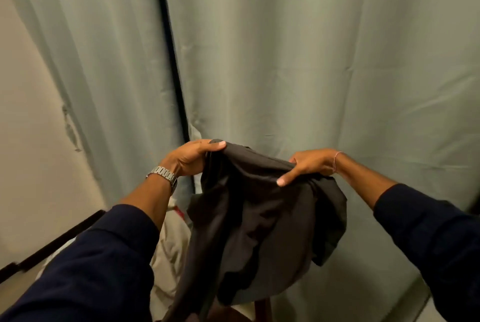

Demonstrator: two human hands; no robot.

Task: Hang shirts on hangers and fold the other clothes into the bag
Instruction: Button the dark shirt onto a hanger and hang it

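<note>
A dark grey garment (259, 223) hangs bunched in the air in front of me. My left hand (192, 158) grips its upper left edge, thumb on top of the cloth. A little lower to the right, my right hand (306, 164) grips the upper right edge, fingers curled into the fabric. The rest of the garment droops in folds between and below the hands. No hanger or bag is in sight.
A pale green curtain (298, 62) fills the background, with a black vertical pole (170, 49) in front of it. Light-coloured clothes (171, 249) lie below the garment. A dark rail (59, 241) runs at the lower left along a beige wall (31, 153).
</note>
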